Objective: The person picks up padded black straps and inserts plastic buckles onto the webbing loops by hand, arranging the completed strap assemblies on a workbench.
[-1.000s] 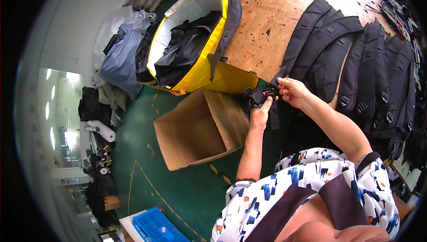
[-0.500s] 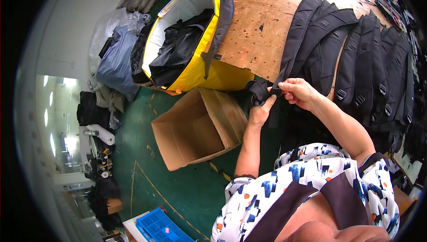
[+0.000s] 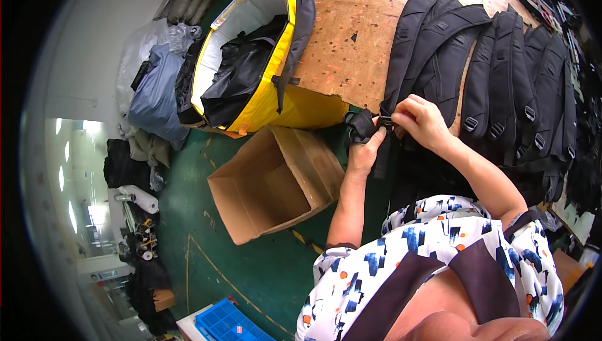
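Head view: two hands, one plywood table (image 3: 342, 59). Left hand (image 3: 364, 153): gripping one bunched bundle of black webbing (image 3: 359, 126) just off the table's near corner. Right hand (image 3: 427, 123): thumb and fingers pinching one small, dark fitting (image 3: 385, 123) at the same corner. Padded black straps (image 3: 501, 84), long, woven and curved, overlap on the table's right part; exact count not determinable. Left of the table: one yellow, white-lined bag (image 3: 301, 108) and one open, rectangular cardboard box (image 3: 313, 168).
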Available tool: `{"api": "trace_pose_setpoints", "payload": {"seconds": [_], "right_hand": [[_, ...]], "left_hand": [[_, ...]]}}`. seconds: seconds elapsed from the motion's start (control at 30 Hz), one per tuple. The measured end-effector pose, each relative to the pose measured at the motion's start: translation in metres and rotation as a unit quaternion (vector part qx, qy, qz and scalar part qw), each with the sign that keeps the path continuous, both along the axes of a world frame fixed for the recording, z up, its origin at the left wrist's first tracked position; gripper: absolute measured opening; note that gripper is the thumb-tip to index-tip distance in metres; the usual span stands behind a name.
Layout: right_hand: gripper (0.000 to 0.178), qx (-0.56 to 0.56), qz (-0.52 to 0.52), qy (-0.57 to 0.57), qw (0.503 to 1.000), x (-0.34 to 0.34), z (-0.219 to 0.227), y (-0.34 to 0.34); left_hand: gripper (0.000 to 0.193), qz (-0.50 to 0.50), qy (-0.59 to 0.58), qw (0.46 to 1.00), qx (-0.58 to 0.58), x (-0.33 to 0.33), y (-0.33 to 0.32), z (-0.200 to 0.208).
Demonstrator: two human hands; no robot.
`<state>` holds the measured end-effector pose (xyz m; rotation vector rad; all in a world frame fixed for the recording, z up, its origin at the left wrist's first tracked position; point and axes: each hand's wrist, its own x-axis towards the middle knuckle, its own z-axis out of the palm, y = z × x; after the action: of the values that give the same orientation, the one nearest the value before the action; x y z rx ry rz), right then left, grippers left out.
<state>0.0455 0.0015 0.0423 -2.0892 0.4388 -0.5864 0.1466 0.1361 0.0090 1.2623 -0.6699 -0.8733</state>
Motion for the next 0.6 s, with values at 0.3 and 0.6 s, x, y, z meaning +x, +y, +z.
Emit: {"api": "trace_pose_setpoints", "payload": {"seconds": [0.3,0.6], "right_hand": [[0.015,-0.279,0.046,-0.083,0.956,-0.007,-0.006,0.009],[0.020,-0.205,0.069,-0.119,0.969,-0.020,-0.002,0.022]], "left_hand": [[0.021,0.026,-0.068,0.997,-0.018,-0.009,-0.010,-0.004],[0.021,0.063,-0.023,0.996,-0.060,-0.005,-0.022,-0.010]]}}
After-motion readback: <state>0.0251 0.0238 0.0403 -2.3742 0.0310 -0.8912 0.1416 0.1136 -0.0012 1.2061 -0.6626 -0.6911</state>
